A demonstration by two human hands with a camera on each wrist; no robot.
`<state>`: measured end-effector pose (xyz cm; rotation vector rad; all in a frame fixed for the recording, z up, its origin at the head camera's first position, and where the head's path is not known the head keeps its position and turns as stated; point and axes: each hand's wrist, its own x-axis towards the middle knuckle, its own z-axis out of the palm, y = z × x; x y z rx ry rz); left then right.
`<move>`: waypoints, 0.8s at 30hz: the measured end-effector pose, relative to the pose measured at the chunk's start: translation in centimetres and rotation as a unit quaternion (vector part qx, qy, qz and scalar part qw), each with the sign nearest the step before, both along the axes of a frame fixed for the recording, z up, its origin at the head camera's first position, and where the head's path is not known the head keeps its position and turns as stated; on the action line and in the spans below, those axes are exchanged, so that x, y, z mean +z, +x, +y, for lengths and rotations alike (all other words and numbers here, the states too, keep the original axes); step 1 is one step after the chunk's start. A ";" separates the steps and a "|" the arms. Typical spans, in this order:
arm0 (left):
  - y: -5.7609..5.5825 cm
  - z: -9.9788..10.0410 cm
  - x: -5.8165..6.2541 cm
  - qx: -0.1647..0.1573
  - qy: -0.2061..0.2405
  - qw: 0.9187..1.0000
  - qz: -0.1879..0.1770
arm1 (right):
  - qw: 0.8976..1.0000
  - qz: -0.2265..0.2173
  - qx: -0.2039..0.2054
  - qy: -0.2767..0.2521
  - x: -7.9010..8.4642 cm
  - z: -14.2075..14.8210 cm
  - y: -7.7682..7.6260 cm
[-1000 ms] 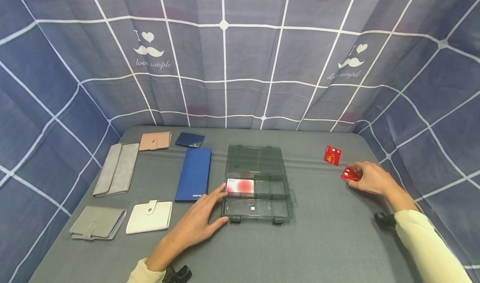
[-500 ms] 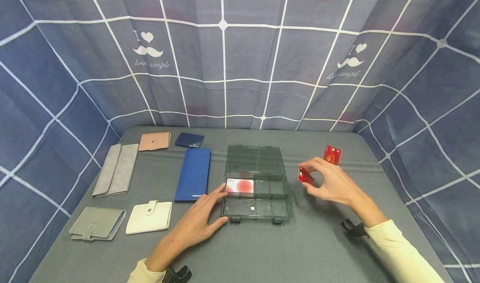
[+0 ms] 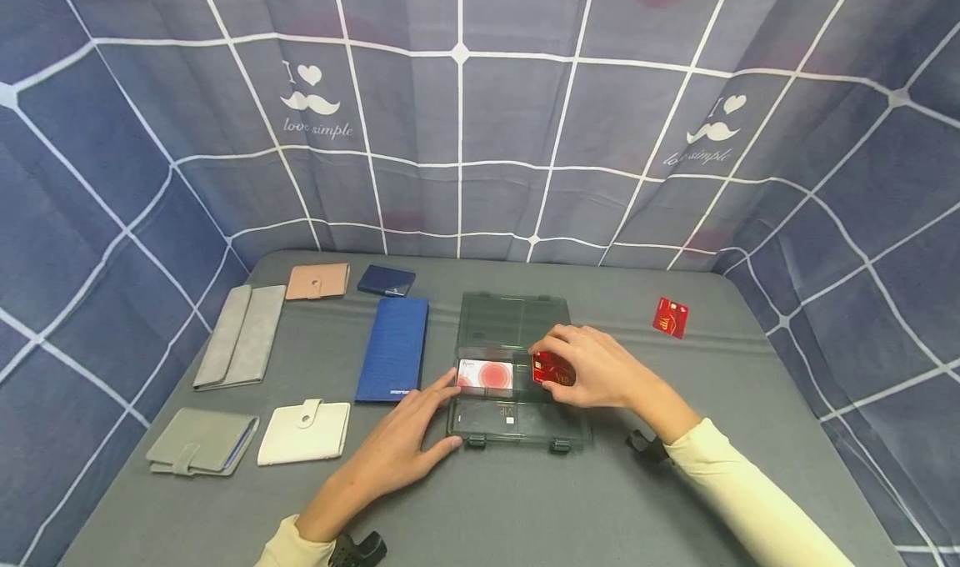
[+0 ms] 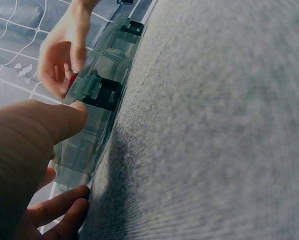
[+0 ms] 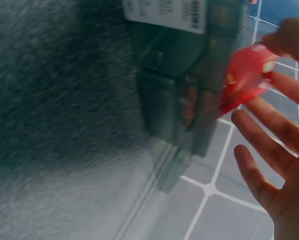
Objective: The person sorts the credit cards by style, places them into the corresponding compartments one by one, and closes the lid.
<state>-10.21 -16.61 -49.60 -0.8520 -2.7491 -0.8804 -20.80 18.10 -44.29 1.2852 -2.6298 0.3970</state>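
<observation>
My right hand (image 3: pixel 596 371) pinches a red VIP card (image 3: pixel 551 368) by its edges, over the right rear compartment of a translucent green plastic box (image 3: pixel 517 321). In the right wrist view the red card (image 5: pixel 247 75) is blurred, between thumb and fingers at the box's rim. The box's lid is folded back. A white card with a red circle pattern (image 3: pixel 486 375) lies in its left rear compartment, and a dark VIP card (image 3: pixel 483 417) in the left front one. My left hand (image 3: pixel 397 446) rests at the box's left side, fingers straight, thumb near the front left corner.
Another red VIP card (image 3: pixel 671 318) lies at the far right. On the left are a blue long wallet (image 3: pixel 393 348), a navy card holder (image 3: pixel 386 280), a pink wallet (image 3: pixel 318 281), a grey envelope wallet (image 3: pixel 242 335), a white wallet (image 3: pixel 304 432) and a grey-green wallet (image 3: pixel 201 440).
My right hand has carried the red card leftward from the right side of the table to over the box. The left hand stays at the box's left side.
</observation>
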 end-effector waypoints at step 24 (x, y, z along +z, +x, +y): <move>0.0 0.2 -0.1 0.002 0.005 1.000 0.001 | 0.965 -0.062 -0.230 -0.110 -3.5 11.9 -5.6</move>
